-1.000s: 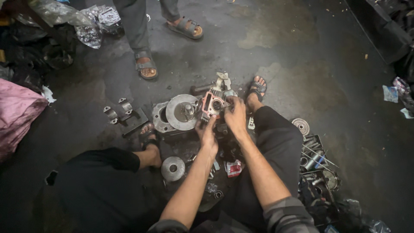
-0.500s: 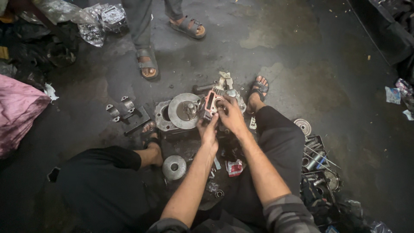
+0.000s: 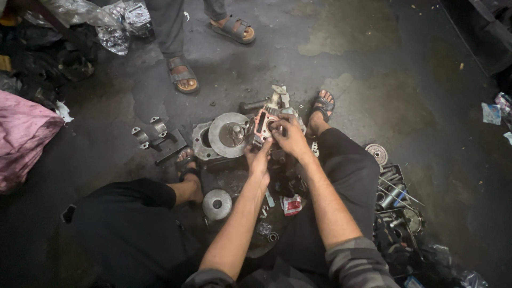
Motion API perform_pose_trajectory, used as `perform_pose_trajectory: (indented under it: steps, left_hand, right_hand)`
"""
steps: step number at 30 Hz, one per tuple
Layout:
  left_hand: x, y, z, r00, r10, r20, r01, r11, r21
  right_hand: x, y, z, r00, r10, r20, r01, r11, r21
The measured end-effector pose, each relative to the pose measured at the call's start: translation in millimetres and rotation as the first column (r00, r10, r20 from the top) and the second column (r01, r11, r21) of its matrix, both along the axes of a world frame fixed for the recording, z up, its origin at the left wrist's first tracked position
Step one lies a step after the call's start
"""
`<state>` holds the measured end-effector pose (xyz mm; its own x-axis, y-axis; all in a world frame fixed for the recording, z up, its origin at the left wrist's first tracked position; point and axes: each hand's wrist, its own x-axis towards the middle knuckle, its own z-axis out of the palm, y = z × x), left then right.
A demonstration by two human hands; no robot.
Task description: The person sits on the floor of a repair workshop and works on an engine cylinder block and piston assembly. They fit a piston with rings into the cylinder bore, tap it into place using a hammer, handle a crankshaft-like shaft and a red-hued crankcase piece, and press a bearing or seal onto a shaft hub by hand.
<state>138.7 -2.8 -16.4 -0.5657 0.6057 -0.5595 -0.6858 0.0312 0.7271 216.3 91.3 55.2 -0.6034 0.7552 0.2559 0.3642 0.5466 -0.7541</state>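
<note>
Open floor lies beyond and to the right of the engine part, offering free passage. To its left, a round metal cover and clamp brackets crowd the approach; a bystander's sandalled feet block the far side, and a tool tray obstructs the right.

Not much movement here, but the engine part got turned between the hands, so its reddish gasket face now shows more openly, just right of the round metal disc. The right hand slid over the top of it, and the left hand dropped a bit lower, under its bottom edge.
</note>
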Motion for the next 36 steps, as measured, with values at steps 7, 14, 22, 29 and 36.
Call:
perform_pose_trajectory:
  steps: [7,14,22,29,36]
  left_hand:
    - [0.1,0.2,-1.3,1.000,-0.017,-0.004,0.017,0.999,-0.033]
    - [-0.4,0.1,-3.6,0.999,-0.038,-0.032,0.037,0.999,-0.028]
    - [2.7,0.8,-3.4,0.999,-0.042,-0.024,0.041,0.998,-0.054]
    - [3.6,1.7,-5.3,0.997,-0.043,-0.058,0.039,0.997,-0.068]
    - [2.3,0.5,-6.1,0.994,-0.034,-0.102,0.025,0.996,-0.085]
  right_hand:
    - [-0.9,0.7,-3.4,1.000,0.009,-0.018,-0.009,1.000,0.006]
    - [-2.1,0.4,-6.0,1.000,-0.005,-0.013,0.006,1.000,0.008]
    - [-0.4,4.1,-2.7,1.000,0.012,0.018,-0.012,1.000,-0.006]
    - [0.3,1.9,-1.1,0.999,-0.030,-0.014,0.029,0.999,-0.016]
    - [-1.8,-1.5,0.3,0.999,-0.027,0.036,0.025,0.999,0.047]
